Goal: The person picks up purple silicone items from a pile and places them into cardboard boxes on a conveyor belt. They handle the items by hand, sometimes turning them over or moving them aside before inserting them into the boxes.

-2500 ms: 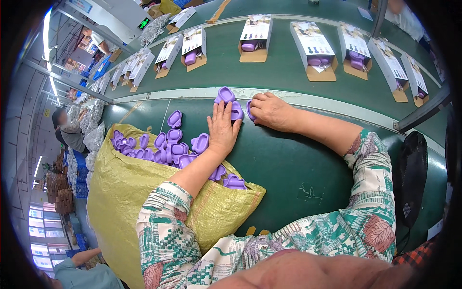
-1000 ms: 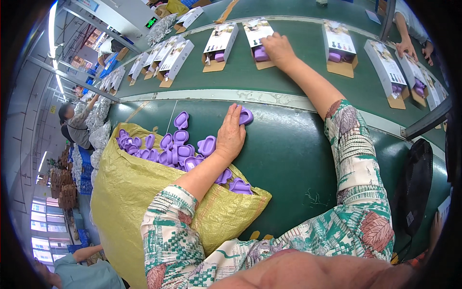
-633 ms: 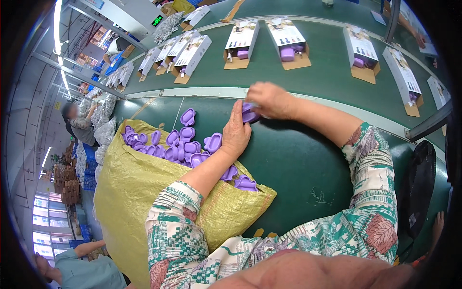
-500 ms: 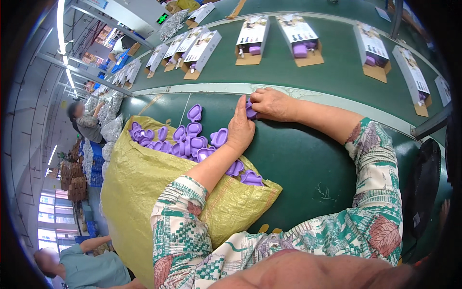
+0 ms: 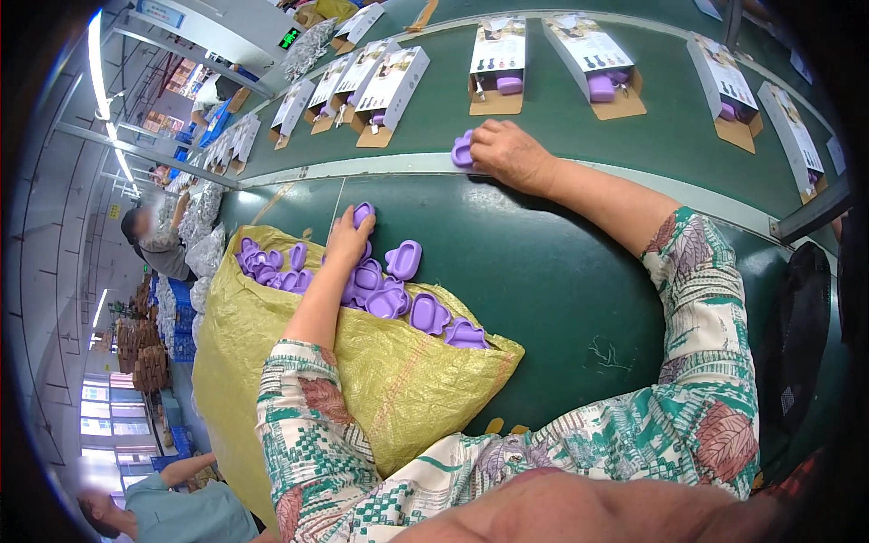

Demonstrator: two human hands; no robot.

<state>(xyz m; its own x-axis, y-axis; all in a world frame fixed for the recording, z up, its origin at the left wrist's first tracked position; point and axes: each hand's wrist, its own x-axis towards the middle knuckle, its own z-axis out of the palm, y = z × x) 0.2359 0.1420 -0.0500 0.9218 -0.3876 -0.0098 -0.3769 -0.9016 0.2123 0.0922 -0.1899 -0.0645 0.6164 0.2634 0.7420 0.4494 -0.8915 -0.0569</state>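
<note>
My right hand (image 5: 514, 156) grips a purple moulded piece (image 5: 462, 150), a shallow oblong cup, over the pale rail at the table's far side. To its left, my left hand (image 5: 344, 239) has its fingers around another purple piece (image 5: 364, 214) beside the pile. Several more purple pieces (image 5: 387, 299) spill from the mouth of a yellow woven sack (image 5: 308, 362), partly hidden by my left forearm. One loose purple piece (image 5: 404, 260) lies on the green tabletop (image 5: 543, 299) just right of the heap.
Beyond the rail, a green conveyor belt (image 5: 434, 131) carries several white boxes (image 5: 499, 54) with open brown flaps and purple items inside. A metal post (image 5: 815, 210) and a black bag (image 5: 801, 335) are at the right. Two people (image 5: 158, 237) (image 5: 186, 507) are at the left.
My hands have moved apart: the right went up to the rail with a purple piece, the left went back to the pile onto another piece. Boxes on the belt have shifted right.
</note>
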